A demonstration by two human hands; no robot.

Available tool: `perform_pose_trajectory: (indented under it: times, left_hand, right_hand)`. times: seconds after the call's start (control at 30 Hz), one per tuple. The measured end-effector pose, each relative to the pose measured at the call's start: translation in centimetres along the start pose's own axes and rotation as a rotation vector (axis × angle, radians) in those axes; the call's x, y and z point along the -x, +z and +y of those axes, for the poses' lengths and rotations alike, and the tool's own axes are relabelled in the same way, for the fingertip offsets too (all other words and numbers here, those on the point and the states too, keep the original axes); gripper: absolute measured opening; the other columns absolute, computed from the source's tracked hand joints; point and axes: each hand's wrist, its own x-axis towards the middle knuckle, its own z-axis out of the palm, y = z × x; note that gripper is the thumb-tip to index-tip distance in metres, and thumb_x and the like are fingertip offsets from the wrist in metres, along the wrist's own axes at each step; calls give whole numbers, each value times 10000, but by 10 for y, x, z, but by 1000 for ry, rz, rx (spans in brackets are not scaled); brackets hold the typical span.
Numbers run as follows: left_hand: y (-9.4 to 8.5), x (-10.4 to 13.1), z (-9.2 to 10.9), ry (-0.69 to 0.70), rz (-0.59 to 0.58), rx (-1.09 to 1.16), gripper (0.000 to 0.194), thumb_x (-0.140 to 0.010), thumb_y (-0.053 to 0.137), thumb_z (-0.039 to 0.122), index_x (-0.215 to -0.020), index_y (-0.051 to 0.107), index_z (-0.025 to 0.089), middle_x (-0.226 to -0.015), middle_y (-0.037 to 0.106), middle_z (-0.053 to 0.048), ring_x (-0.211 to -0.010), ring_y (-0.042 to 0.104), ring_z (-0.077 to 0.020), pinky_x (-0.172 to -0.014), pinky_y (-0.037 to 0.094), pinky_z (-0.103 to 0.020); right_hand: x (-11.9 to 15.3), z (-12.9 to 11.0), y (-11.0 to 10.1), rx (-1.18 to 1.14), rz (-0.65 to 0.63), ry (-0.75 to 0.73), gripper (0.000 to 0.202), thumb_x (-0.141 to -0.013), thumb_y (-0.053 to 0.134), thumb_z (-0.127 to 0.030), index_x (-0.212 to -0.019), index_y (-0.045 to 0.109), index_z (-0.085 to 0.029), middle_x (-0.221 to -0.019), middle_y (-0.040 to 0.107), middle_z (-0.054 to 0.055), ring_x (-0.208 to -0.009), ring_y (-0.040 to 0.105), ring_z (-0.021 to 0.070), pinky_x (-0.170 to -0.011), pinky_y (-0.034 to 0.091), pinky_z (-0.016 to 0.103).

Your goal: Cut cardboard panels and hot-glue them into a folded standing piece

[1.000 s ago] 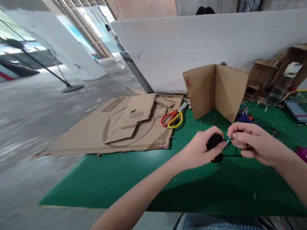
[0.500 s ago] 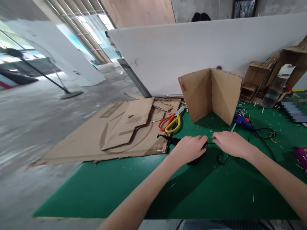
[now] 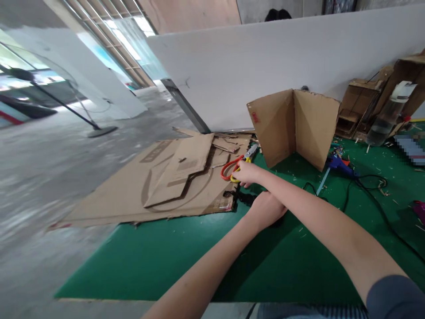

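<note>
My right hand has crossed over my left forearm's side and touches the handles of the scissors, which have one red and one yellow handle and lie at the cardboard's right edge. Its fingers are curled at the yellow handle. Below it, my left hand is closed on a black item, whose ragged end sticks out to the left; the rest is hidden under the hand. A folded cardboard piece stands upright behind the hands.
Flat cardboard sheets cover the left of the green table. On the right are a blue glue gun with a black cord, a clear bottle, a blurred phone-like object and cardboard structures. A white partition rises behind.
My right hand has moved left, from beside the black item over to the scissors' handles. My left hand stays on the black item. The view has shifted slightly.
</note>
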Motion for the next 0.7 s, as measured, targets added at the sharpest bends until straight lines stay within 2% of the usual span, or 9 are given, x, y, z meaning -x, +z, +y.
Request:
perform_pose_trajectory:
  times: [0.1,0.2,0.3,0.37,0.43,0.53,0.6,0.7]
  left_hand:
    - [-1,1,-2,37,-22,-11,310,-928,394,244,-1015,670,134,-1024,704,-134,-972,662,-300,-819,533,-417]
    - [-4,2,-2,59,-28,-78,331,-941,359,208,-1017,671,130,-1058,701,-133,-996,656,-301,-834,527,-410]
    - [-5,1,0,63,-66,-116,342,-948,353,219,-1013,673,114,-1031,705,-148,-963,665,-307,-818,529,-415]
    - [-5,0,1,46,-74,-113,339,-945,383,262,-1046,665,103,-1017,704,-160,-936,672,-315,-800,533,-422]
    - [-6,-1,2,13,-66,-107,333,-933,420,292,-1055,664,101,-984,707,-165,-899,681,-317,-781,536,-423]
    - [-10,-2,5,-42,-100,-105,305,-917,452,300,-974,683,109,-881,712,-156,-784,690,-309,-700,543,-414]
    - [-12,-2,6,-58,-123,-102,305,-919,444,297,-937,684,109,-861,712,-155,-742,688,-308,-663,542,-412]
    - [-11,-1,5,-46,-110,-86,299,-926,414,251,-950,674,106,-901,711,-159,-800,687,-316,-686,543,-411]
  right_hand:
    - [-13,3,8,2,-55,12,464,-911,475,-281,-1306,363,-66,-1032,685,173,-590,647,149,-476,487,235]
    - [-14,10,9,52,-53,6,633,-861,566,-371,-1361,311,-78,-1058,682,203,-633,676,200,-527,535,295]
    - [-11,15,5,157,88,49,602,-887,486,-461,-1325,365,-65,-1124,661,229,-845,699,274,-751,556,402]
    - [-7,18,1,265,210,69,591,-906,411,-509,-1304,401,-72,-1197,630,239,-1043,648,329,-894,496,480]
    - [-2,23,-4,380,273,83,627,-901,379,-569,-1280,438,-73,-1206,625,248,-1129,599,364,-927,459,520]
    - [2,29,-9,530,297,104,706,-847,427,-647,-1236,491,-62,-1150,652,253,-1102,616,359,-891,479,492]
    - [2,30,-11,575,296,108,740,-787,542,-631,-1241,494,-48,-1157,645,263,-1107,614,350,-885,485,469]
    - [-2,26,-10,560,264,117,632,-754,666,-428,-1243,498,-64,-1196,628,252,-1133,605,323,-906,483,433]
